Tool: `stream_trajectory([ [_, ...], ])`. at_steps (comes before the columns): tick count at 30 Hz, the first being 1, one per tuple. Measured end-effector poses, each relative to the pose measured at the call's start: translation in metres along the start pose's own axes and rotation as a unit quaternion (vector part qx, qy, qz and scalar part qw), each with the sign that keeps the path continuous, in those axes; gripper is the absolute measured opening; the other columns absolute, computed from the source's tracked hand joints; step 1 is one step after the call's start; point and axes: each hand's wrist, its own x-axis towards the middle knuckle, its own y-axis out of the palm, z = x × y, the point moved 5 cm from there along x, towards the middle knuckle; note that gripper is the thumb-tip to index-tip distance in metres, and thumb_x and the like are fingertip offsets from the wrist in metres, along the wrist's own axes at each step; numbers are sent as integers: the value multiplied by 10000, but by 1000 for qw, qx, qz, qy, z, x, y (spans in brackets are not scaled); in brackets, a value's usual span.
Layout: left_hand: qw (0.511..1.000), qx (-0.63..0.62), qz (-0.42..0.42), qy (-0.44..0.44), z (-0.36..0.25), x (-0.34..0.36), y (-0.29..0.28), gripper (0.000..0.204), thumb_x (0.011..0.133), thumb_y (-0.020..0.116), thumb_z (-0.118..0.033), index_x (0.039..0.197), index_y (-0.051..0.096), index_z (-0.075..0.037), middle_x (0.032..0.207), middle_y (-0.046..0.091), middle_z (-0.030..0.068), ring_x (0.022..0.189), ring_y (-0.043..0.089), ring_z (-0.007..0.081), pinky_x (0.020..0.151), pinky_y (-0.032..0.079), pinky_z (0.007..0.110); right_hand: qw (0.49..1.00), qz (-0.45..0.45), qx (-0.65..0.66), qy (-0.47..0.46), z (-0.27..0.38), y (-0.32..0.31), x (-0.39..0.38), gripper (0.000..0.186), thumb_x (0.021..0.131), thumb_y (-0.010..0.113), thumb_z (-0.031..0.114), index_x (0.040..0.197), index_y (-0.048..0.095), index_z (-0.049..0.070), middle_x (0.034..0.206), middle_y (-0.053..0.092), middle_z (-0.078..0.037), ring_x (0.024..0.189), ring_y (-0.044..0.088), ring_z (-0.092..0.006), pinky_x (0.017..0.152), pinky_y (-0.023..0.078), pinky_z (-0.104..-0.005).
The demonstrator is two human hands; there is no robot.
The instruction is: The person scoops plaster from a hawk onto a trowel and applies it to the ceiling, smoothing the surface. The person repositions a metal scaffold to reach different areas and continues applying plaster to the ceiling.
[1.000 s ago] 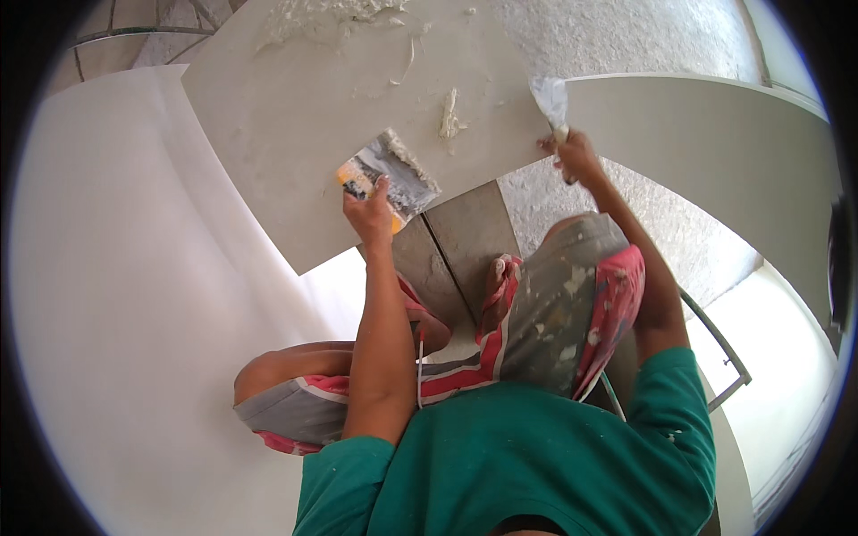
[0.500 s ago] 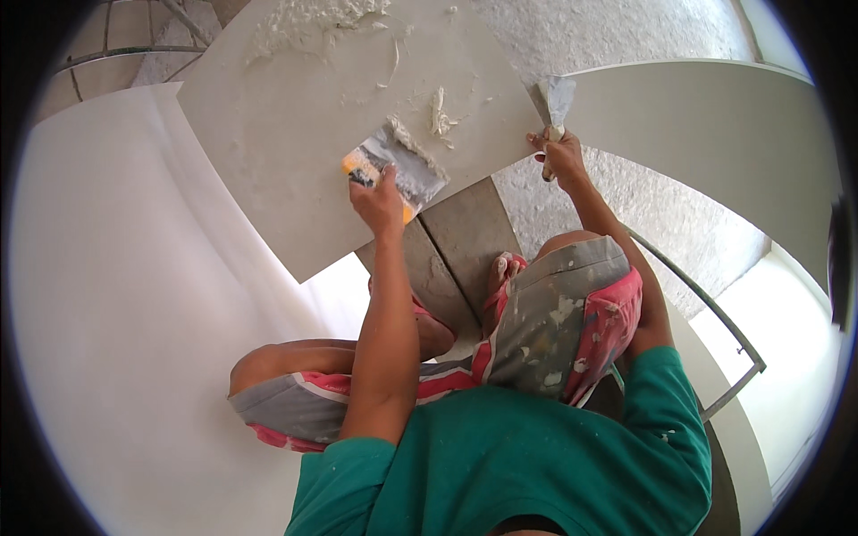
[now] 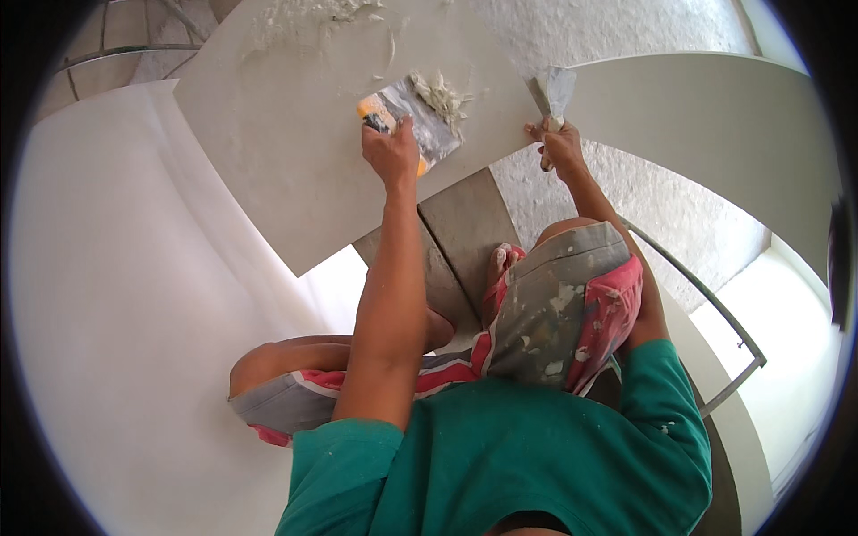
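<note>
My left hand point(image 3: 390, 150) is closed around the orange-edged grip of a wide putty spreader point(image 3: 427, 134). The spreader's grey blade lies against a flat, pale grey board point(image 3: 268, 170). Along its far right edge sits a crumpled heap of off-white putty point(image 3: 440, 96). My right hand point(image 3: 562, 148), near the board's right corner, grips a putty knife point(image 3: 559, 89) by its handle, with the smeared blade pointing away from me. A darker strip beside that blade may be another blade; I cannot tell.
More putty point(image 3: 331, 11) is smeared at the board's far edge. White sheeting point(image 3: 152, 295) spreads on the left. A curved grey panel point(image 3: 697, 116) and a bent metal rail point(image 3: 706, 290) are on the right. Dark floor tiles point(image 3: 465, 232) lie beneath the board.
My left hand has pushed the spreader away from me and slightly right, meeting the loose putty, which is now bunched at its edge. My right hand has barely moved.
</note>
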Motion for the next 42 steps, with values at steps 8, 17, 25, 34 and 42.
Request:
stream_trajectory([
  [8,998,50,0,24,-15,10,4,468,737,791,-281,923,567,85,903,642,267,861,621,471,796,496,496,1000,-12,12,-10,5,3,0,181,835,764,140,805,599,71,755,633,-26,660,560,-124,569,464,-308],
  [17,1000,20,9,2,-19,23,15,419,719,810,-226,919,591,70,898,667,259,842,651,435,780,509,462,1000,1,0,-9,1,8,5,182,845,758,183,812,596,104,793,651,-21,648,529,-110,571,445,-311],
  [25,999,3,0,32,-16,30,8,426,720,811,-221,907,585,88,883,660,261,820,657,437,737,510,479,999,-6,27,-19,4,13,6,211,823,784,166,778,589,96,732,605,0,601,509,-110,537,432,-299],
  [34,994,-95,25,51,4,26,-8,389,766,787,-193,951,600,93,882,669,232,787,662,374,748,511,433,1000,-8,6,-13,5,13,4,180,828,768,142,798,611,60,767,649,-29,639,554,-124,541,458,-302],
  [42,998,-59,12,-17,39,44,-23,336,786,755,-93,1027,607,89,1008,686,184,890,669,252,806,514,374,1000,-18,-12,-1,3,17,6,198,824,782,173,823,611,73,752,623,-18,634,540,-115,543,456,-299],
])
